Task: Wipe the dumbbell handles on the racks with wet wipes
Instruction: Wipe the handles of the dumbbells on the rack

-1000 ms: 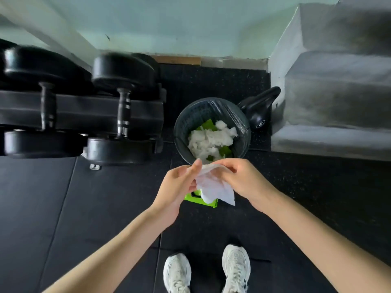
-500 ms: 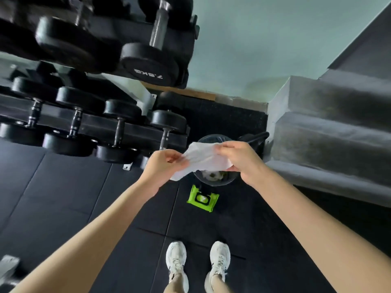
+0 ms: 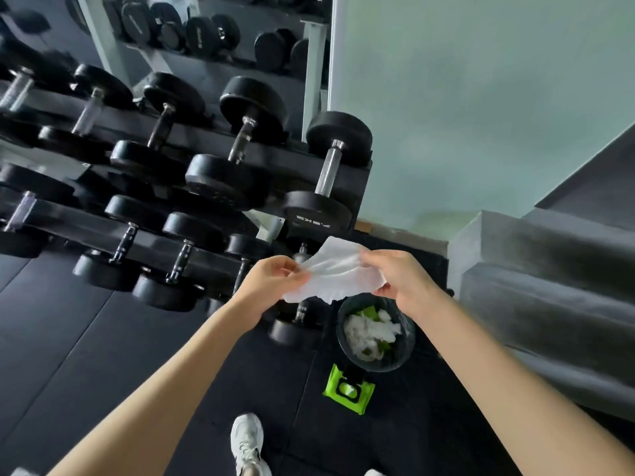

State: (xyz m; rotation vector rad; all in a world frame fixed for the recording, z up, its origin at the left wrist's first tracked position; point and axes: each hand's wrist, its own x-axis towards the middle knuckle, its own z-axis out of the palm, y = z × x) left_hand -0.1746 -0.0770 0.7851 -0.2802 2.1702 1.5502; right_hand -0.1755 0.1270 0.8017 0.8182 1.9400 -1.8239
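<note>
A fresh wet wipe is pinched at opposite edges by the left hand and right hand, spread ready for wiping, just below the chrome dumbbell handle on the rack.

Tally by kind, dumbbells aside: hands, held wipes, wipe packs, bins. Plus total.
Hands: 2, left hand and right hand
Wipes held: 1, wet wipe pinched between both hands
Packs: 1, green wipe pack on the floor
Bins: 1, black bin
Total: 5
</note>
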